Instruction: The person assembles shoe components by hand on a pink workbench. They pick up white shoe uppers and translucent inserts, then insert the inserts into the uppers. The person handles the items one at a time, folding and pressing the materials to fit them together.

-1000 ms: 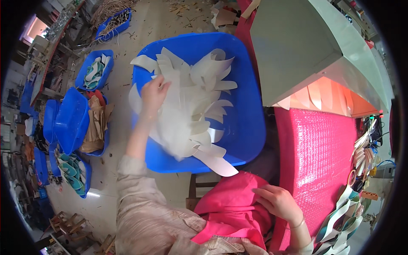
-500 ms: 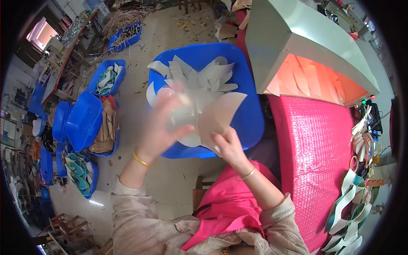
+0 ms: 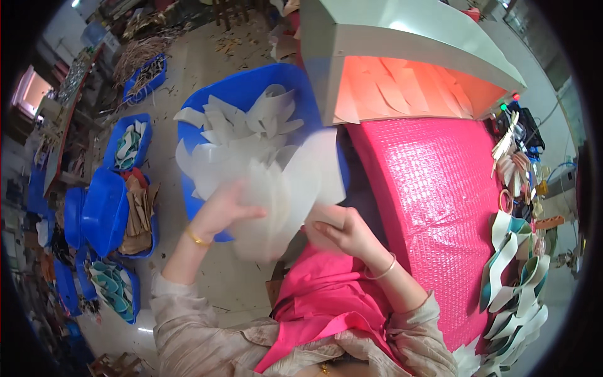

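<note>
My left hand (image 3: 221, 212) is closed on a bunch of white curved sheet pieces (image 3: 276, 210), blurred by motion, in front of my apron. Its fingers are partly hidden behind them and the thumb lies across the near side. My right hand (image 3: 352, 234), beside the bunch, pinches a pale curved piece (image 3: 321, 169) that stands up to the right and overlaps it. Beyond both hands, a large blue tub (image 3: 286, 75) contains more loose white pieces (image 3: 217, 119), fanned out and overlapping.
Right of the tub is a pink bubble-textured bench cover (image 3: 421, 188), under a pale green hood (image 3: 392, 41) glowing orange inside over several pieces (image 3: 402, 85). White and teal strips (image 3: 499, 270) hang at the far right. Blue tubs (image 3: 108, 213) crowd the floor on the left.
The view has shifted right. My hands have come nearer my body, away from the tub, and the left now holds a bunch of white pieces against the one in my right.
</note>
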Available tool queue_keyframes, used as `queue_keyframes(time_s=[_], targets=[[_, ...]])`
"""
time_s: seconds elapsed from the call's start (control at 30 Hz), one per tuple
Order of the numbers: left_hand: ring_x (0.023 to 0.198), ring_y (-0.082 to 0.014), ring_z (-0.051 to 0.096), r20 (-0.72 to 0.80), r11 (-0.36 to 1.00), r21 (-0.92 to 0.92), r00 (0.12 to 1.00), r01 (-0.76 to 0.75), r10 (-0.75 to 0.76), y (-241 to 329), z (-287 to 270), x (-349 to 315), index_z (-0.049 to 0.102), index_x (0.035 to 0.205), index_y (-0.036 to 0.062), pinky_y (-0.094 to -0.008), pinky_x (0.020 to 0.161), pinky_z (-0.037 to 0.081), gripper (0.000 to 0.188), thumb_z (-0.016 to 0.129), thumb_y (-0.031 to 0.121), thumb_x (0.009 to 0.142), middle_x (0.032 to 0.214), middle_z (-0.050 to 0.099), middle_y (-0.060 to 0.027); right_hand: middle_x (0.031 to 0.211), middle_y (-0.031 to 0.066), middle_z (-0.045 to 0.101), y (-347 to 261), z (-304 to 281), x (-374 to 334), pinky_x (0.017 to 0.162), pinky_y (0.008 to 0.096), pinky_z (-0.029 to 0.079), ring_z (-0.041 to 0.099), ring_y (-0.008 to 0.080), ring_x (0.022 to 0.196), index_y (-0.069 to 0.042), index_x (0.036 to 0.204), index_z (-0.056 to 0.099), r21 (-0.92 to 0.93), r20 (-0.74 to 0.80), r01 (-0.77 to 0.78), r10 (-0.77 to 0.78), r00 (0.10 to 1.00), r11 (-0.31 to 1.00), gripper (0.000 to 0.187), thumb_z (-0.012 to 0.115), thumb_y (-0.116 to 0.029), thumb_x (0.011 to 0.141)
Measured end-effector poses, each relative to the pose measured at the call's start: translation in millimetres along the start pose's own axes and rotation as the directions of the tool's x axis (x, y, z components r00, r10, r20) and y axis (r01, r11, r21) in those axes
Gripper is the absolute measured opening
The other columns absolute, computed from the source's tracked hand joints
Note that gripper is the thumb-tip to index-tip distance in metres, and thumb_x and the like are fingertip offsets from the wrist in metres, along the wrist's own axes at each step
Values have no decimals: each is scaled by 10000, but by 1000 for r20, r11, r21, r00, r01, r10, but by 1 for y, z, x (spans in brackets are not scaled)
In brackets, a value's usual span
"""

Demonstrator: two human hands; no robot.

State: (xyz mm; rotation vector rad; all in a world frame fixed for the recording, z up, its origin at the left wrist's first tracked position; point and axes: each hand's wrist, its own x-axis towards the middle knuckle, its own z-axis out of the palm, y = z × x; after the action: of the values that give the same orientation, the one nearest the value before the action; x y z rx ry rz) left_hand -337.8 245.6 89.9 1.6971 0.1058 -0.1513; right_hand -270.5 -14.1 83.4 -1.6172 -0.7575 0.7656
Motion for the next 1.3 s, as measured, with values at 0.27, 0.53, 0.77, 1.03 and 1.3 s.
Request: queue_keyframes(time_s=[0.27, 0.53, 0.77, 1.03, 1.3], targets=[[965, -141, 518, 173, 969, 124, 957, 213, -232, -31, -77, 22, 465, 1195, -17, -276, 866, 402, 563, 689, 93, 691, 1083, 563, -59, 868, 70, 562, -27, -132, -102, 754, 283, 457, 554, 150, 842, -3, 1043, 485, -299, -593, -182, -33, 804, 937, 381, 651, 33, 702], [979, -359, 522, -208, -78, 956, 837, 284, 506, -160, -33, 101, 497, 1128, -29, -403, 869, 412, 479, 651, 144, 708, 1087, 531, -244, 1052, 83, 559, 10, -230, -156, 782, 257, 461, 554, 135, 934, -12, 1267, 372, 330, -658, -42, 262, 706, 943, 474, 551, -52, 830], [941, -279, 550, 401, 456, 534, 688, -712, 605, 36, 181, 139, 580, 1006, -10, -395, 873, 418, 264, 558, 70, 756, 979, 575, -146, 1072, 104, 554, 33, -345, -111, 777, 251, 463, 558, 143, 936, 9, 1284, 353, 207, -647, 19, 122, 753, 978, 501, 552, -60, 830], [1245, -323, 320, -275, 562, 796, 692, -226, 667, 36, 256, 439, 412, 1200, -62, -441, 1055, 206, 407, 390, 107, 831, 1306, 377, -199, 1105, 90, 559, 83, -471, 128, 842, 305, 437, 527, 162, 995, 17, 1211, 449, 60, -599, 421, -305, 740, 905, 439, 568, -100, 804], [1198, -312, 372, 47, 277, 946, 916, -169, 399, 13, 273, 460, 455, 1125, -56, -450, 1024, 245, 364, 392, 145, 828, 1253, 417, -212, 975, 200, 606, 144, -483, 134, 794, 358, 463, 586, 313, 911, -15, 1056, 584, -587, -648, -279, -235, 724, 760, 356, 577, -72, 704]])
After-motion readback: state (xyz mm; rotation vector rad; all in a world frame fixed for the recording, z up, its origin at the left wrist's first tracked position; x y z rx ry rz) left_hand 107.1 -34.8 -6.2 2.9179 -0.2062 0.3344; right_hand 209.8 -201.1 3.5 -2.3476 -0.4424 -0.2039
